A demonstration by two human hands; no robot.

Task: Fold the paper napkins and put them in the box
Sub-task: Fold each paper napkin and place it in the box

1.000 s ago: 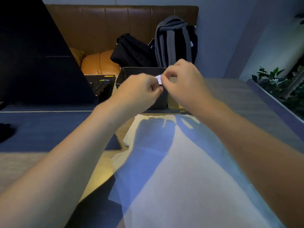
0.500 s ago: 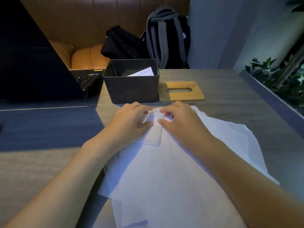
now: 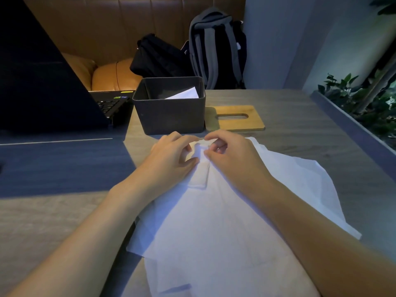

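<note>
Folding the next napkin, close in front of the box

Both hands, left hand (image 3: 171,154) and right hand (image 3: 230,154), pinch the far end of a narrow folded napkin (image 3: 200,171) that lies on the pile of loose napkins (image 3: 214,221) on the bench (image 3: 300,125); half a second ago they pressed it flat. It seems about to be doubled over, though the fingers hide the edge. Next: crease it, then lift it into the box (image 3: 170,113), where one white napkin already shows.
</note>
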